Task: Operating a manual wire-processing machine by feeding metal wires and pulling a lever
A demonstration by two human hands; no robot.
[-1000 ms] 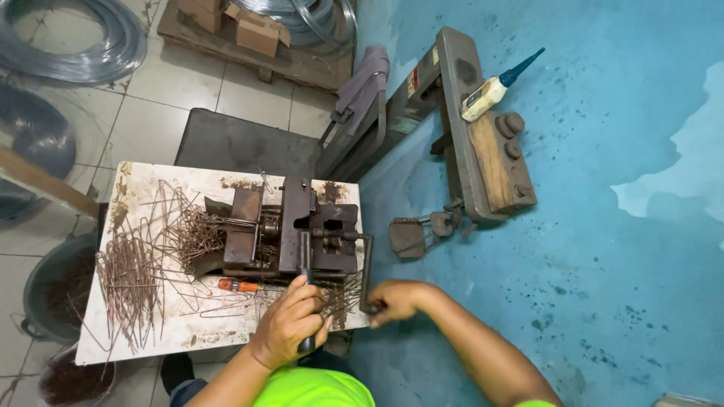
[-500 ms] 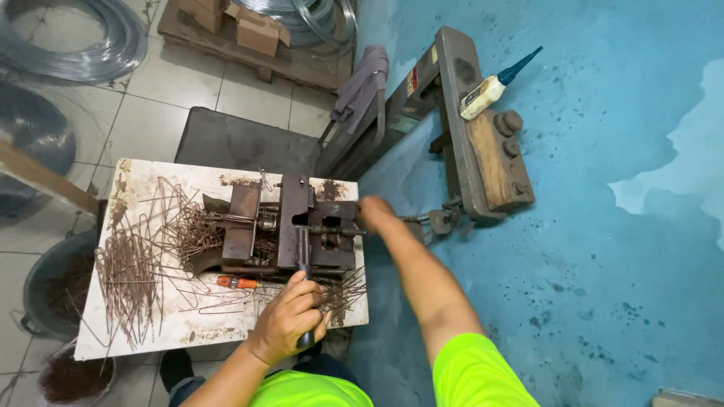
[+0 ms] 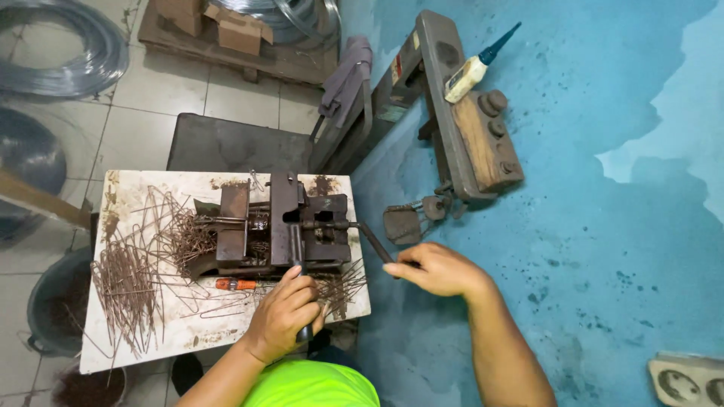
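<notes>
A rusty metal bending machine is fixed on a stained white board. My left hand grips the dark lever that runs from the machine toward me. My right hand is closed on the end of the crank handle at the machine's right side, out over the blue floor. Bent rusty wire pieces lie heaped on the board's left half, and more lie by my left hand. An orange-handled tool rests just in front of the machine.
A long metal and wood bench device with a white bottle stands on the blue floor at the right. Wire coils lie at the back left. A dark bucket sits left of the board. A wall socket shows at bottom right.
My right hand has swung with the crank handle: from low near the board's front, up to the machine's far right side, and now down and right again. My left hand stays on the lever.
</notes>
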